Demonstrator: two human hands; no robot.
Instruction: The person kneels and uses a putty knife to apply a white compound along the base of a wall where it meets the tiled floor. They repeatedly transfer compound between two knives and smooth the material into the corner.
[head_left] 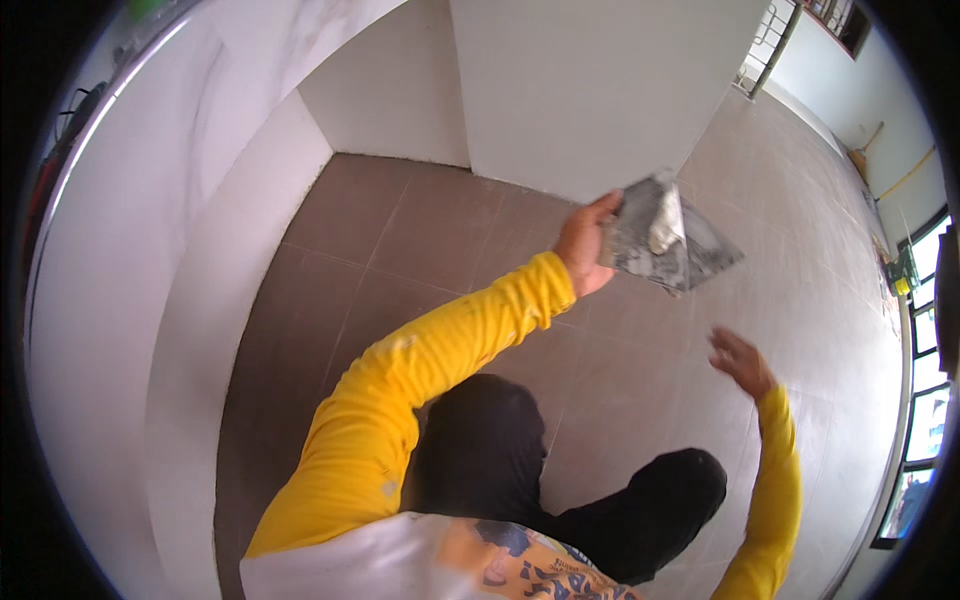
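Observation:
In my left hand (585, 243), raised at the centre-right, I hold two flat grey metal plates (710, 260), apparently putty scrapers, overlapping and smeared, with a lump of off-white paste (666, 222) on them; their handles are hidden. My right hand (740, 360) is lower and to the right, apart from the plates, open with its fingers slightly blurred. Both sleeves are yellow, and my dark-clad knees are bent over the brown tiled floor (330, 250) below.
A pale marbled surface (150, 200) curves along the left, and a white wall block (590, 90) stands ahead. Far right, the tiled passage runs to a railing (760, 70); a yellow broom-like object (865, 155), a green-yellow item (900, 280) and windows (925, 400) line that side.

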